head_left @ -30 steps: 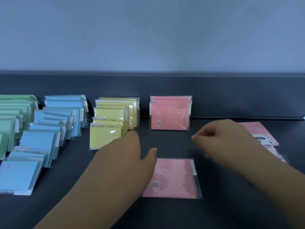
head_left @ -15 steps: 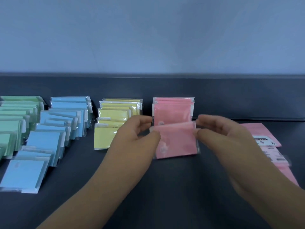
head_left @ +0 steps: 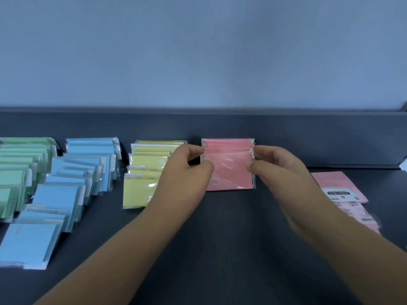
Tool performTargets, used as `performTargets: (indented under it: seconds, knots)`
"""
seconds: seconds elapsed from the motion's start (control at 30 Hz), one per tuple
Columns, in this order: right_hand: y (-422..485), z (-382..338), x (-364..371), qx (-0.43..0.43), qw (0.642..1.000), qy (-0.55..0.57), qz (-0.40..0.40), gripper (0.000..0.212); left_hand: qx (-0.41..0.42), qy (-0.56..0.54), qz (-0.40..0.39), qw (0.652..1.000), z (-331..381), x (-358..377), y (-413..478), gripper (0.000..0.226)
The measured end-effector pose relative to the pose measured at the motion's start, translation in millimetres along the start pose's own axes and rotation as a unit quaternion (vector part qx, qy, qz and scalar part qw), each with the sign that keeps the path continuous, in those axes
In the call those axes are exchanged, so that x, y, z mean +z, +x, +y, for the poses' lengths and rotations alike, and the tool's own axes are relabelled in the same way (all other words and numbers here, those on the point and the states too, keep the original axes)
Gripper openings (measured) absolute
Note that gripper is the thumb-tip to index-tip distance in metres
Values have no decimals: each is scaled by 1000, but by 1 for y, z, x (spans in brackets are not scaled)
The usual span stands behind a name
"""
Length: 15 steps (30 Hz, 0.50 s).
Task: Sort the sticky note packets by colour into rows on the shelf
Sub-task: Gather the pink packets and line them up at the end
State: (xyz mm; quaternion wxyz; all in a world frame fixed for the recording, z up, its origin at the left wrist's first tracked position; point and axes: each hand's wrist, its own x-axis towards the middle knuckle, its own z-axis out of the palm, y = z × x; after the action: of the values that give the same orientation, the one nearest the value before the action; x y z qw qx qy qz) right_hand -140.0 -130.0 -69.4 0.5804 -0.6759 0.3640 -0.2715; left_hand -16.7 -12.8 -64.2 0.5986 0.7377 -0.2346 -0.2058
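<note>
A pink sticky note packet (head_left: pixel 229 172) stands upright at the front of the pink row (head_left: pixel 228 143), against the shelf's back wall. My left hand (head_left: pixel 187 166) pinches its left edge and my right hand (head_left: pixel 275 166) pinches its right edge. To the left run the yellow row (head_left: pixel 145 170), the blue row (head_left: pixel 72 186) and the green row (head_left: pixel 17 170). Loose pink packets (head_left: pixel 339 186) lie flat at the right, partly behind my right forearm.
The dark shelf surface (head_left: pixel 220 249) stretches toward me between my forearms. Its raised back wall (head_left: pixel 286 133) runs across behind the rows. A step in the shelf sits at the far right (head_left: pixel 400 166).
Both hands picked the flat pink packet up from the shelf, carried it back and stood it at the front of the pink row.
</note>
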Motion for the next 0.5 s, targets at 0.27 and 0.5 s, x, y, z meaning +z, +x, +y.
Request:
performTargets:
  seconds: [0.27,0.5]
  knots:
    - [-4,0,2,-30,999,-12,-18,48,34,-36,8,999,-3,-2,6,28]
    - [-2,8,-1,-40,998,-32,23,40,44,-22,0,999,-2,-6,-1,26]
